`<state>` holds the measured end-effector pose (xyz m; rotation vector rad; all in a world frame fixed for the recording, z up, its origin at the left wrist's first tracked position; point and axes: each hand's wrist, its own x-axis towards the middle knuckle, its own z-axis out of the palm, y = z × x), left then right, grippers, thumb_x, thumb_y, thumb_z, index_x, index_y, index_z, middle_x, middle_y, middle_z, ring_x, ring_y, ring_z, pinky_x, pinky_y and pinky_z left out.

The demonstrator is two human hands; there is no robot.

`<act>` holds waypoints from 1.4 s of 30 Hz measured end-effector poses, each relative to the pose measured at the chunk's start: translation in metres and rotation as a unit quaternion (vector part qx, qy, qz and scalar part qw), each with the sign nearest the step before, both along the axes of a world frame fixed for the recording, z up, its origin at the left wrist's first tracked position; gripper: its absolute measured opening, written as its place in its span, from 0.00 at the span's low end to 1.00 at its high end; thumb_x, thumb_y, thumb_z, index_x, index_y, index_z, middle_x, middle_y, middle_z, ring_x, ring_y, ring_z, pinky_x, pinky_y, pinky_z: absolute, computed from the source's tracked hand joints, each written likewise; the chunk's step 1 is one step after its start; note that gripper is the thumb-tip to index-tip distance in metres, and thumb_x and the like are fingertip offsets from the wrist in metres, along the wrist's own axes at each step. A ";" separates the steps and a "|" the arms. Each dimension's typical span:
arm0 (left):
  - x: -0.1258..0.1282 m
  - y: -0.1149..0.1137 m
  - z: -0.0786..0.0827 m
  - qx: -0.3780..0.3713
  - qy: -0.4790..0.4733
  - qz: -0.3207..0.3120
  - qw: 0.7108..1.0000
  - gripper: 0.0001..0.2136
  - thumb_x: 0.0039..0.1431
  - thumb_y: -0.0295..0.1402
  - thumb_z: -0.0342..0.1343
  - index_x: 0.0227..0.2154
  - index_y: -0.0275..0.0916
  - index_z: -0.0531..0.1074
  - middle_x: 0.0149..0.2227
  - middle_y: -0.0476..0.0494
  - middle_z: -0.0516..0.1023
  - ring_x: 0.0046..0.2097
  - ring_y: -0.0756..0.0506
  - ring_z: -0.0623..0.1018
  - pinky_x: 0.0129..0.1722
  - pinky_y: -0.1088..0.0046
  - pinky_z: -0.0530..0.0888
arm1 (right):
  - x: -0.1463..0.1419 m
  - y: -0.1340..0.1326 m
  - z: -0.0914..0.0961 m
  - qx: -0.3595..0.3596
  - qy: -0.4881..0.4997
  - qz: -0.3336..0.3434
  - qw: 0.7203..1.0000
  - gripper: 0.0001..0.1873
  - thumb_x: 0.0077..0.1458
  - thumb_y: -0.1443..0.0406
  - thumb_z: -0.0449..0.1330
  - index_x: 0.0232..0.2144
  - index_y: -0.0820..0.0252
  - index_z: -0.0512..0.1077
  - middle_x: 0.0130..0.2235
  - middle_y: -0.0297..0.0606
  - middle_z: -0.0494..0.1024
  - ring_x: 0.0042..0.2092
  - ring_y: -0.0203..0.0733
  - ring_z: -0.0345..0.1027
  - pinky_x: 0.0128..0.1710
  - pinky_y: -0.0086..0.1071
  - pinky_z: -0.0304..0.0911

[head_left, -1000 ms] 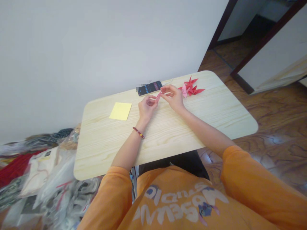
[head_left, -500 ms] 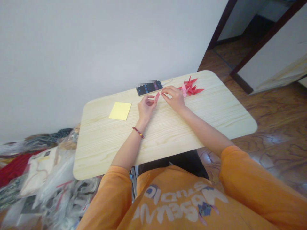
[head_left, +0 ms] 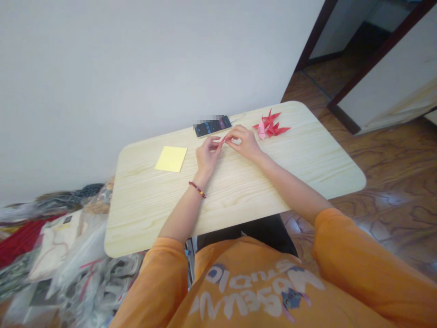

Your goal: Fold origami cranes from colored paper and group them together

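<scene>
L hand (head_left: 207,155) & R hand (head_left: 244,143) are pinching a small folded pink paper piece (head_left: 223,141) between them, over the middle of the bench (head_left: 239,218), fingers of both clamped on it. Paper's v. light, thin, easily creased: best held by folded edges w/ fingertips only. Red & pink origami cranes (head_left: 268,127) are sitting just past R hand, black phone (head_left: 212,126) is lying just beyond the hands, yellow sticky note (head_left: 170,159) left of L hand. Lots of open room toward near edge.
</scene>
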<state>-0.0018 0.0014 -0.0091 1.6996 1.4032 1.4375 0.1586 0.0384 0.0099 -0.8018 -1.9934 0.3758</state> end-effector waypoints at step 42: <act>-0.001 0.005 0.010 -0.202 -0.242 -0.067 0.947 0.15 0.40 0.32 0.65 0.34 0.35 0.76 0.26 0.45 0.80 0.27 0.48 0.78 0.34 0.68 0.76 | 0.003 0.002 0.007 -0.081 -0.023 0.022 0.996 0.05 0.49 0.65 0.60 0.26 0.60 0.75 0.28 0.34 0.77 0.27 0.34 0.67 0.30 0.29 0.63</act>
